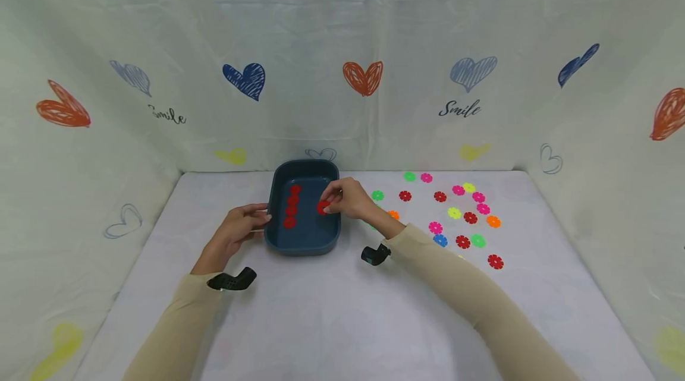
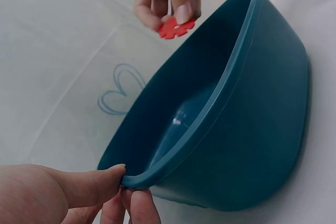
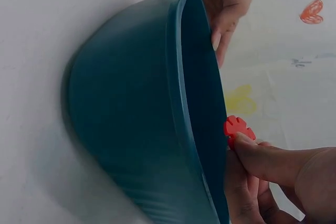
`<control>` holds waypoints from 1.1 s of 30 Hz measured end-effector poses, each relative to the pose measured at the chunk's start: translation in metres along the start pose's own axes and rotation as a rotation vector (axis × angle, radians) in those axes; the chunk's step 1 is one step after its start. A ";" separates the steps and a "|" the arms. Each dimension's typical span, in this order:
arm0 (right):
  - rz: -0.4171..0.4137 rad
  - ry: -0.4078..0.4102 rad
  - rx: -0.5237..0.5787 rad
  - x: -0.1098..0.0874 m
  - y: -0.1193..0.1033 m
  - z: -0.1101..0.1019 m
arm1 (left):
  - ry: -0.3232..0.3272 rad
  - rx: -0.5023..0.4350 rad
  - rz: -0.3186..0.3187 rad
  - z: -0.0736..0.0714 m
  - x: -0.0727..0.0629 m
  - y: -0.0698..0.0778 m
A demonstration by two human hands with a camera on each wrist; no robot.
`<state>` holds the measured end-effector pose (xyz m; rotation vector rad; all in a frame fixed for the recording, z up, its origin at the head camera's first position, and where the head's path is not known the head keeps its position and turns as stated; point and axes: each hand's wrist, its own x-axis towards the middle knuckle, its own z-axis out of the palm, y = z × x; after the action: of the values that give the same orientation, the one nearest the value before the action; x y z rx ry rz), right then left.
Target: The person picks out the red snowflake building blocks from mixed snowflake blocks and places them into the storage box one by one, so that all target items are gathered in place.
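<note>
A deep blue-green plastic basin stands on the table, with several red notched discs in a column on its floor, left of the middle. My left hand pinches the basin's left rim, thumb on top and fingers beneath the lip in the left wrist view. Over the right side of the basin, my right hand pinches another red notched disc between thumb and fingers. That disc is held above rim level in the left wrist view. The discs inside are hidden from both wrist views.
Loose notched discs in green, pink, yellow, orange, blue and dark red lie scattered right of the basin, among them a dark red one and a blue one. Behind the table hangs a white cloth printed with hearts.
</note>
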<state>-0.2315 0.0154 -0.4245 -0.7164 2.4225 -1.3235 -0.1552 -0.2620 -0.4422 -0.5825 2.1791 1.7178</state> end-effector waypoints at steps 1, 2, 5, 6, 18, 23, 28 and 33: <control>-0.009 -0.007 -0.006 0.002 -0.001 0.002 | 0.002 0.001 -0.001 0.000 0.000 0.000; -0.018 -0.013 -0.012 0.004 -0.002 0.004 | 0.004 0.001 -0.001 0.000 0.000 0.000; -0.032 -0.035 -0.020 0.009 -0.005 0.010 | 0.006 0.006 0.000 0.000 0.000 0.000; -0.035 -0.042 -0.020 0.010 -0.007 0.011 | 0.006 0.008 0.001 0.000 0.000 0.000; -0.034 -0.151 -0.072 0.027 -0.016 0.032 | 0.007 0.001 0.015 0.001 0.000 -0.001; -0.056 -0.205 -0.076 0.035 -0.020 0.036 | 0.011 0.011 0.007 0.000 -0.001 -0.001; -0.054 -0.245 -0.083 0.043 -0.021 0.041 | 0.015 0.011 -0.002 0.001 0.001 -0.002; -0.047 -0.287 -0.092 0.051 -0.021 0.046 | 0.015 0.006 -0.001 0.001 0.001 -0.001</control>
<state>-0.2464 -0.0547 -0.4323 -0.9238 2.2582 -1.0492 -0.1555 -0.2616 -0.4441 -0.5964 2.1934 1.7112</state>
